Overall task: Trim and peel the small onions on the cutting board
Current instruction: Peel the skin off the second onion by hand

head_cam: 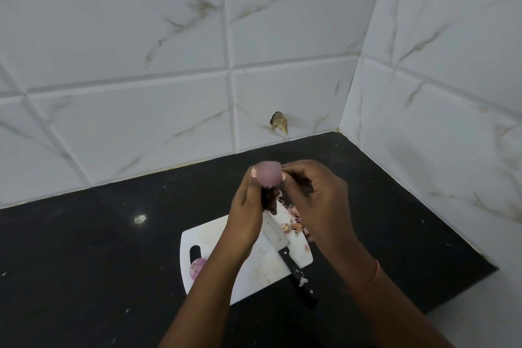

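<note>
Two hands at frame centre: left hand [248, 206] gripped one onion [268, 174] above the cutting board [243, 274], steadying it; right hand [313, 198] pinched its skin, apparently peeling. Knife [285, 248] lay idle on board; second onion [197, 266] at board's left edge.

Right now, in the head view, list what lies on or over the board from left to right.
Onion on the board → left hand → held onion → knife → right hand. The peel scraps overlap the right hand, so they are left out.

White marble-veined wall tiles [141, 37] meeting at a corner, black countertop [84, 248], chipped tile [279, 122]
</note>
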Demonstrator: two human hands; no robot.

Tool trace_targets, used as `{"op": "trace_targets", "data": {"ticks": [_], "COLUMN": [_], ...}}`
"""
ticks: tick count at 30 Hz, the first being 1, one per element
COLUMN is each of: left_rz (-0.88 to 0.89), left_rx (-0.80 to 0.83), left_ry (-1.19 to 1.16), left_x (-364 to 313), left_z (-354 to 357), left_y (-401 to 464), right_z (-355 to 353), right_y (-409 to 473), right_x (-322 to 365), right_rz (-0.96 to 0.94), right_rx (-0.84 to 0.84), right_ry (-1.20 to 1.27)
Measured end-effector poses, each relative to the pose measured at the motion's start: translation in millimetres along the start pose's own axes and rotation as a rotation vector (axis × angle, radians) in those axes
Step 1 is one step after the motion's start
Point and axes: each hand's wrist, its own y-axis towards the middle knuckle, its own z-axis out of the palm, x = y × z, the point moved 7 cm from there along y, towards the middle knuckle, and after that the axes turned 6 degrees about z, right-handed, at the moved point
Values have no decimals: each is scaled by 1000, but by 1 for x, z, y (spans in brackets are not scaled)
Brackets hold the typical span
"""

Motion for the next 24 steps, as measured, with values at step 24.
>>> {"op": "trace_targets", "data": {"ticks": [24], "left_rz": [-224], "left_rx": [-37], "left_ry": [-337], "left_x": [5], "left_z": [5], "left_y": [-4], "right_z": [6], "right_y": [0], "right_x": [-10], "right_rz": [225], "right_rx": [156], "right_ry": [208]}}
